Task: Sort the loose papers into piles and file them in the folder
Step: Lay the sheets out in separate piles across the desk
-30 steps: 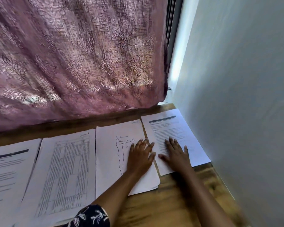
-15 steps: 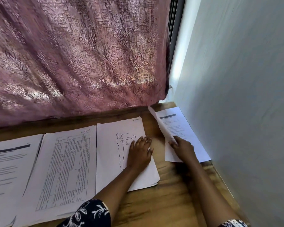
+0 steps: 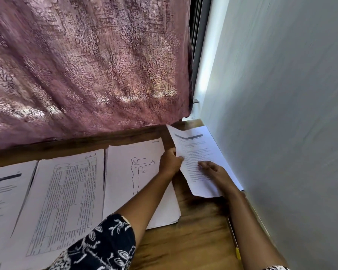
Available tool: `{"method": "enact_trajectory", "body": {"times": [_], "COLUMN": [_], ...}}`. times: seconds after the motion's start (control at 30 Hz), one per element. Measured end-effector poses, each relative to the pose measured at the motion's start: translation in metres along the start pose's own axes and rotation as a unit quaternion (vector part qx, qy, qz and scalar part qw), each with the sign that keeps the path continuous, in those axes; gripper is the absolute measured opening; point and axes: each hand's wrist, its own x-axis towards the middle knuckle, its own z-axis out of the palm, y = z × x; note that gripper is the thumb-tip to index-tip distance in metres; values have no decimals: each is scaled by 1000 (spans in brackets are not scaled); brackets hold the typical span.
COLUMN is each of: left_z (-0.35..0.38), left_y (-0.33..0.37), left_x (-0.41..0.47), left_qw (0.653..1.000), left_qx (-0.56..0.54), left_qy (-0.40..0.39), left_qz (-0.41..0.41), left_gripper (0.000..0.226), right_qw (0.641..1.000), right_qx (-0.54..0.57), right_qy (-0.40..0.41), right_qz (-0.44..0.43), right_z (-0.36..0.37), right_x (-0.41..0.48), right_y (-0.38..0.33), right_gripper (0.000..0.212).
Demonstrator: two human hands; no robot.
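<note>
Four piles of printed papers lie in a row on the wooden desk (image 3: 193,236). The rightmost pile (image 3: 220,152) sits against the wall, and its top text sheet (image 3: 191,152) is lifted off it and tilted. My left hand (image 3: 169,162) pinches that sheet's left edge. My right hand (image 3: 215,171) rests on the sheet's lower part, fingers bent over it. Left of it lies the pile with a standing-figure drawing (image 3: 133,172), then a pile with a dense table (image 3: 66,201), then a text pile (image 3: 2,191) at the far left. No folder is in view.
A purple patterned curtain (image 3: 86,65) hangs down to the desk's back edge. A pale wall (image 3: 281,114) closes off the right side right beside the rightmost pile. A yellow object (image 3: 237,253) peeks out at the desk's right edge.
My left hand left the figure-drawing pile and took the lifted sheet's left edge. My right hand raised the top sheet further off the rightmost pile.
</note>
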Motion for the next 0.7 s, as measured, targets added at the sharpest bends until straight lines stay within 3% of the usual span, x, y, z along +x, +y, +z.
{"method": "enact_trajectory", "body": {"times": [0.07,0.17,0.27,0.37,0.43,0.57,0.7], "left_z": [4,3,-8,-34,-56,-108,-179], "left_y": [2,6,15,26,28,22,-5], "left_x": [0,-7,-17,-23,-22,-27,-45], "left_qw": [998,994,991,985,980,974,969], "left_qx": [45,43,-6,-101,-140,-164,-154], "left_qy": [36,64,77,78,73,78,155], "left_qz": [33,81,111,116,117,136,113], "left_gripper": [20,18,23,23,23,23,25], "right_qw": [999,987,967,971,971,970,981], "right_qx": [10,-23,-61,14,83,183,171], "right_qy": [31,157,239,238,222,161,84], "right_qz": [-1,-39,-57,-31,9,-5,-38], "right_z": [1,1,-3,-6,-5,11,71], "right_x": [3,7,15,22,26,25,17], "right_y": [3,2,-10,-25,-34,-56,-86], "right_gripper": [24,26,55,76,65,14,11]}}
